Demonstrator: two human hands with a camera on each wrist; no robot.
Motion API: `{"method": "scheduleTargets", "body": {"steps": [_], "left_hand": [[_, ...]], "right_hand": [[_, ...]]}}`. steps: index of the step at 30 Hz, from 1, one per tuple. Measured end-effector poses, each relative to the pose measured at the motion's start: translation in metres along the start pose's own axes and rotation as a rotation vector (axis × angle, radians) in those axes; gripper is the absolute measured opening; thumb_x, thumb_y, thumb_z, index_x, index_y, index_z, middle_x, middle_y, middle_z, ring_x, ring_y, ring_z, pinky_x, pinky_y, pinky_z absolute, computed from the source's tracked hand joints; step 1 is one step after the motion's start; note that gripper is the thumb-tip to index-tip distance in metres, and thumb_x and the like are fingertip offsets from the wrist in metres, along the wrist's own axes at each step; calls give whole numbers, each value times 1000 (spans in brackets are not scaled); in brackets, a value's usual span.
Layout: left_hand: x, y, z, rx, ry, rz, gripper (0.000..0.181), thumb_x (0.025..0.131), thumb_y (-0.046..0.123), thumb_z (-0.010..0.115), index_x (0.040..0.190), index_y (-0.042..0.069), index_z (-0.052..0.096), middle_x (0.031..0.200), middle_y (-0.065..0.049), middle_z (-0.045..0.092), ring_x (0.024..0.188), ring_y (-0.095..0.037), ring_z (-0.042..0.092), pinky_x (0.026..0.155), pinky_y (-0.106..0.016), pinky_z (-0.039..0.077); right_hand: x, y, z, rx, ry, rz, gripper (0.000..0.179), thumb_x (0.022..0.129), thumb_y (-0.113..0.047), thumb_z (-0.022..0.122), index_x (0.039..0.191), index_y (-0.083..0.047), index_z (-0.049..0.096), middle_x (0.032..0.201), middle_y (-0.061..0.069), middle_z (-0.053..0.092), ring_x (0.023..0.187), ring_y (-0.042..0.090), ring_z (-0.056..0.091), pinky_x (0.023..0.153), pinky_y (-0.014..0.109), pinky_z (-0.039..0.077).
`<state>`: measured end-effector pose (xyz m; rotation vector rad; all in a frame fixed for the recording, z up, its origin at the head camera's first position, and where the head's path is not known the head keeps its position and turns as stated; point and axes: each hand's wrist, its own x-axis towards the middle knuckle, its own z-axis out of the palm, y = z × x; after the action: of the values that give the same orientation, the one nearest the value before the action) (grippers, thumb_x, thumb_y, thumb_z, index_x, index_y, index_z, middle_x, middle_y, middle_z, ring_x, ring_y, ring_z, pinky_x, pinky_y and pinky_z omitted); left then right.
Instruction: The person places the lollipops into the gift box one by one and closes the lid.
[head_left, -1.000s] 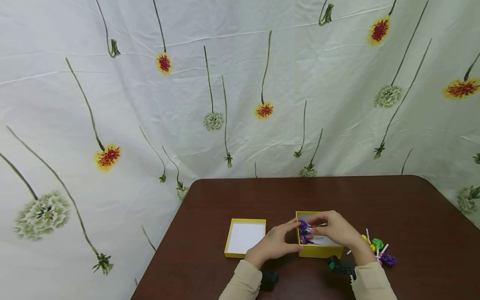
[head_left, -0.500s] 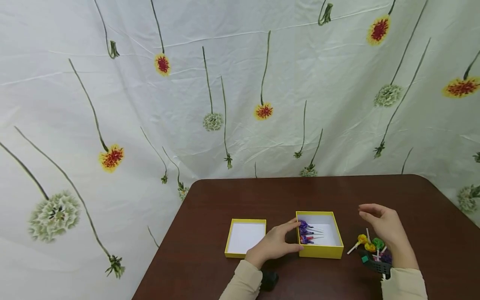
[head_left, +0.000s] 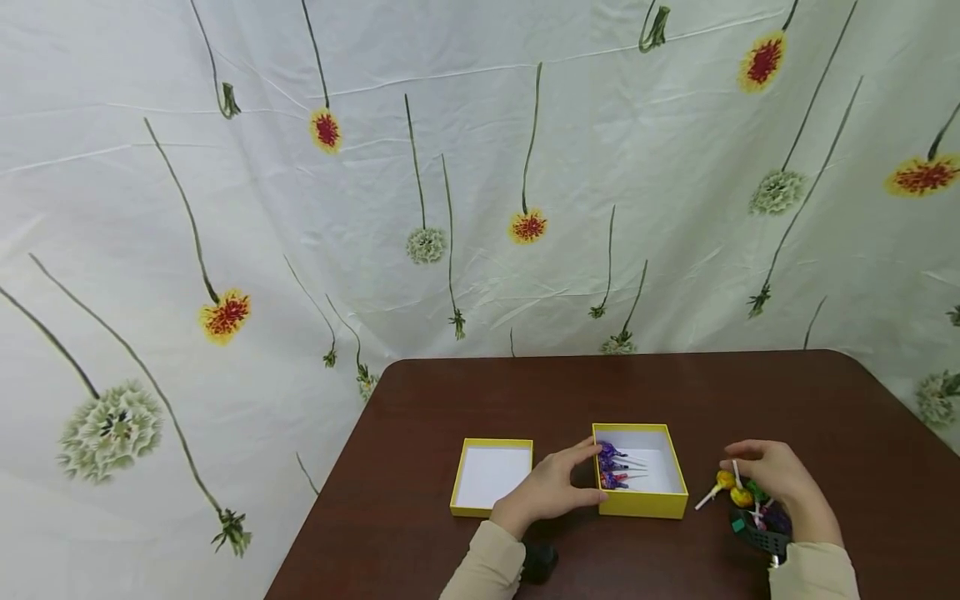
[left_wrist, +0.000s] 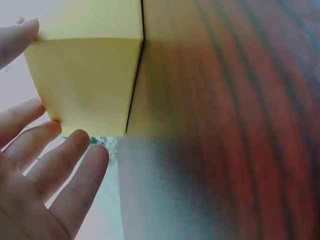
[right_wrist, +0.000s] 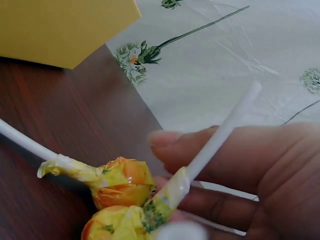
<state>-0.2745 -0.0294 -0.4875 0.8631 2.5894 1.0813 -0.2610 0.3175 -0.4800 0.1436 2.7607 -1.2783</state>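
My left hand (head_left: 551, 483) holds the left end of an open yellow box (head_left: 642, 503), thumb at its front corner and fingers at its back corner. Inside, several purple-wrapped lollipops (head_left: 607, 457) lie along the left wall, sticks to the right; one shows red. My right hand (head_left: 783, 479) is over a small pile of lollipops to the right of the box. In the right wrist view its thumb and fingers are apart, right beside two yellow lollipops (right_wrist: 122, 182). Partly hidden beneath the hand are a green lollipop (head_left: 756, 490) and a purple one.
A shallow yellow lid (head_left: 491, 477) with a white inside lies left of the box. Everything stands on a dark brown table (head_left: 465, 392). A white flower-print cloth (head_left: 480, 200) hangs behind. Each wrist carries a dark camera.
My right hand has come out of the box, moved right and then lowered to the lollipop pile. The lollipops in the box are now uncovered. My left hand has stayed at the box.
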Motion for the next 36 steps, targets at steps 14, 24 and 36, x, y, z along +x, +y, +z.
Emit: {"method": "scheduleTargets", "body": {"steps": [14, 24, 36], "left_hand": [[1, -1, 0, -7, 5, -2, 72, 90, 39, 73, 153, 21, 44, 163, 6, 32, 149, -23, 37, 118, -45, 37], [0, -1, 0, 1, 3, 3, 72, 90, 39, 73, 153, 20, 44, 163, 5, 33, 148, -24, 37, 118, -44, 37], [1, -2, 1, 8, 9, -2, 72, 90, 38, 73, 153, 20, 44, 163, 5, 33, 148, -24, 37, 118, -45, 37]], "right_hand": [[-1, 0, 3, -1, -54, 33, 28, 92, -16, 69, 103, 10, 69, 97, 20, 68, 85, 24, 59, 66, 33, 47], [-2, -3, 0, 28, -19, 9, 28, 95, -14, 65, 106, 11, 69, 107, 26, 67, 94, 32, 62, 74, 40, 52], [-10, -21, -8, 146, 118, 12, 41, 99, -17, 61, 126, 15, 58, 120, 34, 61, 90, 23, 70, 75, 39, 62]]}}
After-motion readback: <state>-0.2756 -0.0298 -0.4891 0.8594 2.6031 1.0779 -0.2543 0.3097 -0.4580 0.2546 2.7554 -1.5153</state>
